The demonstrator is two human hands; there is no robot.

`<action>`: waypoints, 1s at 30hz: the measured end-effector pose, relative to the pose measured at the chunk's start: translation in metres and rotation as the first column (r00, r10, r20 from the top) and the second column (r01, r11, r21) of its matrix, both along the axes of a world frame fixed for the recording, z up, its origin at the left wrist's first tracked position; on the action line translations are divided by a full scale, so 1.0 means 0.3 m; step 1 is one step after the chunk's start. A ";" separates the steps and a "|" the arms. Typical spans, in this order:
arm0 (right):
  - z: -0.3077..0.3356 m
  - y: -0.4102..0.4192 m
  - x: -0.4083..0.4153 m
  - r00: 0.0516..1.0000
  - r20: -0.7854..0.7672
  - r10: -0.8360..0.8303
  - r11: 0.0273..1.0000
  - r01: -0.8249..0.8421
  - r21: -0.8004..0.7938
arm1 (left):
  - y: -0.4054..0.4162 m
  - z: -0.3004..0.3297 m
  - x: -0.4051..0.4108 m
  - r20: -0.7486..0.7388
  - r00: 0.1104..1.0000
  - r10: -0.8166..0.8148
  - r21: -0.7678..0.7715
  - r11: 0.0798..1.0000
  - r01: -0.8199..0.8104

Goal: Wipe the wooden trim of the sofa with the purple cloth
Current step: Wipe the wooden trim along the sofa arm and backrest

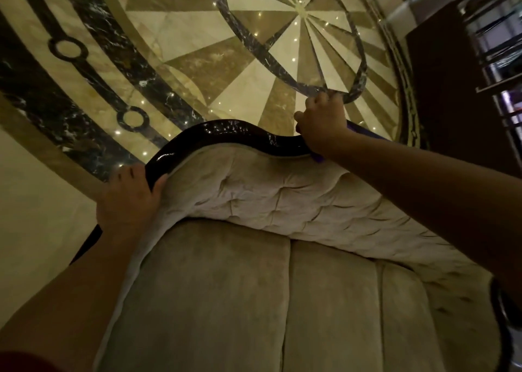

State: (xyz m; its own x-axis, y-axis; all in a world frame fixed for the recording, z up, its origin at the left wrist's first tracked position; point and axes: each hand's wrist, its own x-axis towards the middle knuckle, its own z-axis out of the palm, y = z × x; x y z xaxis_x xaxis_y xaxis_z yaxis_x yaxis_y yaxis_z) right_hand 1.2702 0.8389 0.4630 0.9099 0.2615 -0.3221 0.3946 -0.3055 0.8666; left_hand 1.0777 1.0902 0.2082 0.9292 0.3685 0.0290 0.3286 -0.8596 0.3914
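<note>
Left hand (127, 199) grips the glossy wooden trim (226, 131) for balance, while right hand (322, 122) presses the purple cloth (364, 130) onto it, fingers clenched.

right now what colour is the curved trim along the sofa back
Glossy dark brown, almost black, curved wooden trim, best seen in the head view.

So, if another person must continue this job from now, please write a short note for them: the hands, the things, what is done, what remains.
Left hand: grips the left curve of the dark wooden trim, no cloth in it.
Right hand: presses the purple cloth on the trim further right; only the cloth's edges show.
Sofa: beige, tufted back, seen from above.
Done: cannot tell; the trim between the hands looks glossy.
Left: probably the trim to the right of the cloth and the lower sides.
</note>
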 end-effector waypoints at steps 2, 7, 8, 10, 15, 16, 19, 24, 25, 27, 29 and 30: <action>0.041 -0.005 -0.007 1.000 -0.003 -0.005 0.996 0.005 0.091 | 0.003 -0.018 -0.001 0.001 1.000 0.000 0.005 1.000 0.000; 0.170 -0.033 -0.060 0.996 0.080 0.031 0.961 -0.052 0.270 | 0.000 -0.012 0.004 0.009 1.000 -0.013 -0.017 1.000 0.013; 0.194 -0.031 -0.081 0.996 0.086 0.007 0.947 -0.035 0.321 | -0.004 0.000 -0.005 0.007 1.000 -0.004 -0.043 0.999 0.004; 0.240 -0.034 -0.143 0.995 0.086 -0.040 0.894 -0.003 0.449 | -0.016 0.026 -0.039 -0.017 0.998 0.063 -0.137 0.988 -0.065; 0.298 -0.133 -0.413 0.983 0.005 -0.181 0.585 0.104 0.805 | -0.068 0.155 -0.177 -0.074 0.920 0.385 -0.601 0.719 -0.349; 0.288 -0.156 -0.473 0.974 -0.051 -0.222 0.494 0.157 0.855 | -0.080 0.204 -0.192 -0.030 0.926 0.375 -0.653 0.694 -0.302; 0.232 -0.213 -0.641 0.931 -0.198 -0.306 0.183 0.262 0.947 | -0.156 0.392 -0.228 -0.023 0.987 0.162 -0.775 0.620 -0.120; 0.198 -0.273 -0.933 0.903 -0.207 -0.376 -0.123 0.173 0.977 | -0.415 0.717 -0.336 -0.042 0.978 -0.204 -0.974 0.225 0.005; 0.211 -0.290 -0.995 0.903 -0.203 -0.379 -0.163 0.151 0.975 | -0.466 0.774 -0.364 -0.054 0.969 -0.240 -0.990 0.140 -0.021; 0.244 -0.336 -1.118 0.904 -0.211 -0.373 -0.210 0.139 0.968 | -0.559 0.875 -0.435 -0.063 0.940 -0.335 -0.998 0.004 -0.065; 0.277 -0.396 -1.251 0.906 -0.239 -0.350 -0.249 0.156 0.956 | -0.653 0.952 -0.523 -0.031 0.894 -0.448 -0.997 -0.047 -0.058; 0.291 -0.432 -1.321 0.906 -0.240 -0.348 -0.252 0.157 0.955 | -0.703 0.980 -0.572 -0.015 0.866 -0.499 -0.998 -0.042 -0.042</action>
